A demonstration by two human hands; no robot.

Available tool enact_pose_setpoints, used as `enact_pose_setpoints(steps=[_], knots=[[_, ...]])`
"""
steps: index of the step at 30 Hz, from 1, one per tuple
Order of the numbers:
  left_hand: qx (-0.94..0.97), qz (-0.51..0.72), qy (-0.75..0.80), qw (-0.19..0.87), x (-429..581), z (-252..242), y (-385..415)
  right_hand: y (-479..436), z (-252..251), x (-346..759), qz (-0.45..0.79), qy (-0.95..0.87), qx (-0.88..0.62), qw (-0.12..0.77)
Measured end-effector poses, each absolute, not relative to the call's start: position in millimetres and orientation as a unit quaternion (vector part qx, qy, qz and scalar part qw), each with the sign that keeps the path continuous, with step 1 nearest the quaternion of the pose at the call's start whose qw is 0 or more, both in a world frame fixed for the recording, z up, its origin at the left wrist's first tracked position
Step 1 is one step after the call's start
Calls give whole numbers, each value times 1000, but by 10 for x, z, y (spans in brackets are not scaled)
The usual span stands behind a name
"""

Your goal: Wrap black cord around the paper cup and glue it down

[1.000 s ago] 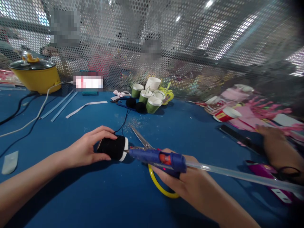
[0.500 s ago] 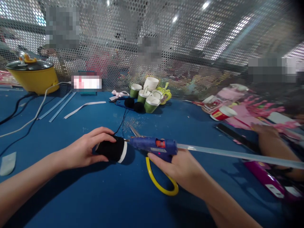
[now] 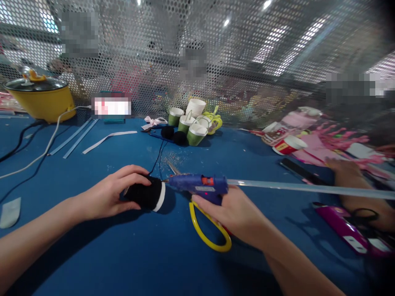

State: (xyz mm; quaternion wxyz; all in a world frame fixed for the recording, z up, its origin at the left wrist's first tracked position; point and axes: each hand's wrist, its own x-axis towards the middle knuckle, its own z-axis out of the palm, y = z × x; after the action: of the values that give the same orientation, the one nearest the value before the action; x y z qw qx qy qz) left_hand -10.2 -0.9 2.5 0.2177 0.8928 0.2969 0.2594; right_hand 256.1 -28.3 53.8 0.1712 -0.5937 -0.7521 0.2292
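On the blue table, my left hand [image 3: 119,191] is closed around a paper cup [image 3: 146,194] wrapped in black yarn. The cup lies on its side, its white rim towards the right. My right hand [image 3: 236,211] grips a blue hot glue gun [image 3: 197,183], its nozzle at the black wrap close to the rim; whether it touches I cannot tell. A long clear glue stick [image 3: 308,188] juts from the gun's back. Beneath the gun lie scissors with a yellow handle [image 3: 205,236], partly covered by my right hand. A black strand runs from the cup to black yarn balls [image 3: 180,138].
Green-wrapped cups [image 3: 197,134] stand at the back. A yellow electric pot [image 3: 40,98] is at far left, near white strips [image 3: 106,140]. On the right are a purple power strip [image 3: 342,226], a black phone-like slab [image 3: 302,170] and another person's arm [image 3: 354,185].
The glue gun's rear and its glue stick have tipped slightly upward, with the nozzle staying by the rim. My left hand and the cup hold still.
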Motion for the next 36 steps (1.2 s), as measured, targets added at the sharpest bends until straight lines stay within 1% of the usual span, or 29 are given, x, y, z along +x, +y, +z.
enact_pose_setpoints(steps=[5, 10, 13, 14, 15, 19, 21, 23, 26, 28, 33, 36], knots=[[892, 257, 299, 219, -105, 27, -10, -268, 567, 2535, 248, -730, -618, 155], [884, 271, 308, 224, -104, 12, 5, -342, 526, 2568, 204, -774, -573, 176], [881, 277, 314, 221, -104, 9, 14, -391, 351, 2689, 117, -816, -533, 191], [880, 278, 317, 220, -104, 8, 18, -404, 287, 2740, 56, -846, -493, 197], [879, 278, 320, 219, -104, 7, 21, -415, 232, 2788, 26, -862, -467, 193], [877, 278, 324, 220, -101, 0, 34, -445, 188, 2859, -137, -905, -377, 138], [875, 279, 326, 225, -99, -4, 35, -458, 259, 2816, -169, -911, -358, 113], [870, 283, 331, 230, -96, -6, 34, -474, 331, 2760, -147, -914, -358, 121], [864, 285, 342, 234, -91, 1, 31, -503, 355, 2715, -77, -902, -389, 168], [863, 282, 347, 236, -87, 7, 31, -518, 313, 2710, -35, -886, -423, 184], [860, 288, 351, 233, -82, 3, 34, -532, 287, 2672, -1, -828, -515, 224], [858, 289, 355, 232, -80, 0, 30, -526, 423, 2617, 79, -835, -505, 204]])
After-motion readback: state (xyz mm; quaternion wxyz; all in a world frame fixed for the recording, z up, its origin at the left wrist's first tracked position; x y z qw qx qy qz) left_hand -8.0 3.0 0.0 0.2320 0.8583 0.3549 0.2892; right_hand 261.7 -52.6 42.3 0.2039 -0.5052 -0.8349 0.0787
